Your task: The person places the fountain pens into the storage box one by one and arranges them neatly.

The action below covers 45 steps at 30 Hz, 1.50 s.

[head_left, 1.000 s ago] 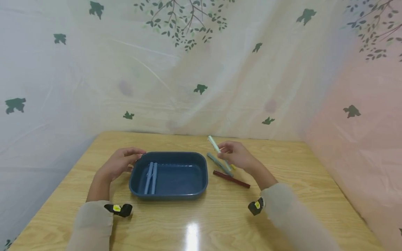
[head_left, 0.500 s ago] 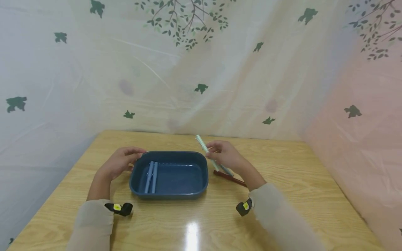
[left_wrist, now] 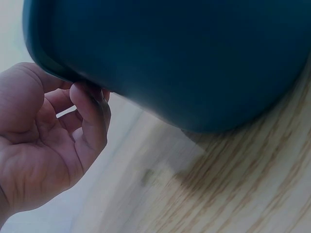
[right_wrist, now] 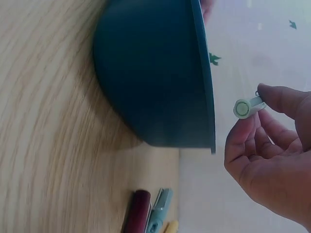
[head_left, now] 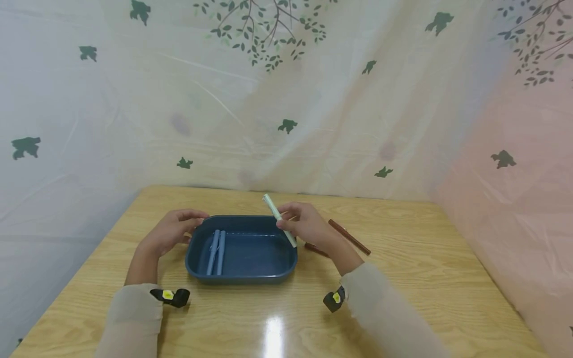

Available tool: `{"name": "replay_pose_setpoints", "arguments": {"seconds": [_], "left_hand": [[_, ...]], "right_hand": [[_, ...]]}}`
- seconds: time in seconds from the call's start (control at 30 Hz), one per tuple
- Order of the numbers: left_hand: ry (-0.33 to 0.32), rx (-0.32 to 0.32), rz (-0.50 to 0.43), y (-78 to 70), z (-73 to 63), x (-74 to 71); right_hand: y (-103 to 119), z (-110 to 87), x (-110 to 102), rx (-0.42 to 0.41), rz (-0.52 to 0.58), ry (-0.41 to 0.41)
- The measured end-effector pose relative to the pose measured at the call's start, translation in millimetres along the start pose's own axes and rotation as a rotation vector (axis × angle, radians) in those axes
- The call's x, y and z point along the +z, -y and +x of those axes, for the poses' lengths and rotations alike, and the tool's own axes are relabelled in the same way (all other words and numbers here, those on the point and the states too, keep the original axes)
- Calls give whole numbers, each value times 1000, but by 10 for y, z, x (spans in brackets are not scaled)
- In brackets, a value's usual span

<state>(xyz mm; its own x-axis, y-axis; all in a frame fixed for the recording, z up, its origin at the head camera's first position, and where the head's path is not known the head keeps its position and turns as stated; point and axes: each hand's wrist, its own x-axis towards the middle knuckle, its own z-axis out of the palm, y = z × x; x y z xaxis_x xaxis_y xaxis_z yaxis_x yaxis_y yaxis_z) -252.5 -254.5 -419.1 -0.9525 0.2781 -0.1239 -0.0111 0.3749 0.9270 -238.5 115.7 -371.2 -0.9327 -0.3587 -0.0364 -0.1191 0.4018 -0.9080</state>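
Observation:
A deep blue rectangular dish (head_left: 257, 256) stands on the table, with two light blue pens (head_left: 216, 252) lying side by side at its left. My left hand (head_left: 172, 231) holds the dish's far left corner by the rim; in the left wrist view its fingers (left_wrist: 90, 119) are curled against that edge. My right hand (head_left: 309, 226) pinches a pale green pen (head_left: 279, 219) between thumb and fingers, tilted over the dish's right rim. From the right wrist the pale green pen (right_wrist: 243, 109) is seen end-on, apart from the dish wall.
Right of the dish lie a dark red pen (head_left: 316, 249), partly behind my right hand, and a brown pen (head_left: 350, 237). The right wrist view also shows a grey-green pen (right_wrist: 160, 208) and a yellow tip (right_wrist: 171, 226). A patterned curtain (head_left: 286, 99) hangs behind the table.
My right hand has carried the pale green pen left, from above the loose pens to the dish's right rim. The brown pen has come into sight. My left hand stays put.

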Motion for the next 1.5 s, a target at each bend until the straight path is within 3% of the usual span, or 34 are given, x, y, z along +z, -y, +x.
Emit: {"name": "replay_pose_setpoints", "arguments": {"seconds": [0.47,0.77,1.5], "left_hand": [[0,-10,8,-17,12,-6],[3,-5,6,-6,21,-3],[-10,-15,2,-5,9,6]], "right_hand": [[42,69,248,-25,89,56],[7,118,410,25,133,71],[-76,250,869,63,165,67]]}}
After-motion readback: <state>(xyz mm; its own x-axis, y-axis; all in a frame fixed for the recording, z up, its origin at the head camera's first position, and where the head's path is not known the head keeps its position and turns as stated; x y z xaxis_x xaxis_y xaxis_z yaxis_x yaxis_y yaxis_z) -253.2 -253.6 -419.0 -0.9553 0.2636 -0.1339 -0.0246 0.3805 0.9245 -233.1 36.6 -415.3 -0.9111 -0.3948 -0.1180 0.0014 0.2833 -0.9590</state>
